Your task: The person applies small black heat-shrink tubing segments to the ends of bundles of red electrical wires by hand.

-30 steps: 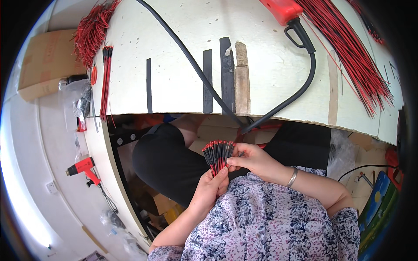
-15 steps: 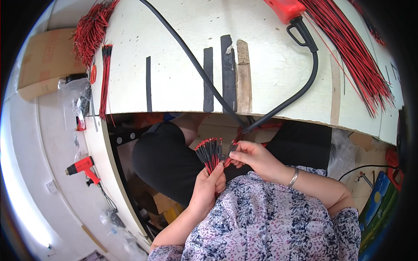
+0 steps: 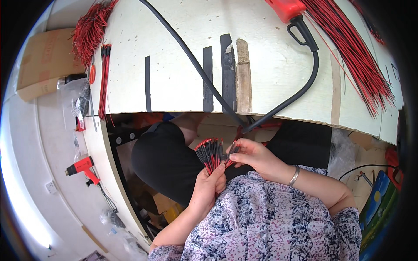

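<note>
Over my lap, below the table's front edge, my left hand (image 3: 210, 185) is closed round a bundle of wires (image 3: 210, 153). The wires are red with black upper parts and red tips, and they fan out above my thumb. To the right, my right hand (image 3: 252, 157) pinches a few of the same wires (image 3: 233, 150) between thumb and fingers, set a little apart from the fan. Their lower ends run down toward my left hand, where my fingers hide them.
On the white table (image 3: 178, 91), a black cable (image 3: 191, 56) bends to a red heat gun (image 3: 286, 9). Long red-black wires (image 3: 348, 52) lie right; a small bundle (image 3: 104, 80) and a tangled pile (image 3: 92, 32) lie left. Another red heat gun (image 3: 82, 166) is at far left.
The wires in my right hand lean slightly further right, and its fingers have shifted a little. My left hand stays nearly still.
</note>
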### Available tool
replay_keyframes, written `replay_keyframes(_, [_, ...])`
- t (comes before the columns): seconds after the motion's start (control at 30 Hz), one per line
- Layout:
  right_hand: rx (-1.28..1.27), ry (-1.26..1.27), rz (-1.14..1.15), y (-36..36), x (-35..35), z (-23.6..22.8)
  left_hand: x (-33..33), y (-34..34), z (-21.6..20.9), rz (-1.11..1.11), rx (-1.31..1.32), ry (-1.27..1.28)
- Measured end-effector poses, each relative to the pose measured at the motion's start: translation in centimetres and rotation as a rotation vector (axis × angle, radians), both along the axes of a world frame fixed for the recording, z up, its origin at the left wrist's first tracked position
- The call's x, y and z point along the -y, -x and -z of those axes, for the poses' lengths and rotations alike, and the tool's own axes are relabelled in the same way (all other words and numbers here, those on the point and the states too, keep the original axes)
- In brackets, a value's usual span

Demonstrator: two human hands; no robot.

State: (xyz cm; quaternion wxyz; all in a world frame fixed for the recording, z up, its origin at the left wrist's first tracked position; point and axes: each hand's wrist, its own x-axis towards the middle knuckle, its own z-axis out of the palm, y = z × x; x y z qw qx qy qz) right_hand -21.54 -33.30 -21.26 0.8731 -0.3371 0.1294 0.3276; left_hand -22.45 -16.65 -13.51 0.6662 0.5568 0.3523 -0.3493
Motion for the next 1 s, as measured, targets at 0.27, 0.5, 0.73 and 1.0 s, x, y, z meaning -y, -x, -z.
replay_keyframes(0.27, [0.014, 0.038, 0.026, 0.7, -0.5, 1.7, 0.2, 0.0, 0.1, 0.000, -0.011, -0.003])
replay_keyframes(0.5, [-0.044, 0.007, -0.008, 0.1, 0.0, 0.8, 0.4, 0.0, 0.0, 0.017, 0.010, -0.037])
replay_keyframes(0.73, [-0.045, 0.004, -0.009, 0.2, -0.2, 1.1, 0.4, 0.2, 0.2, 0.042, 0.002, -0.053])
replay_keyframes(1.0, [-0.051, 0.006, 0.029, 0.4, 0.0, 1.2, 0.2, 0.1, 0.1, 0.035, -0.033, -0.030])
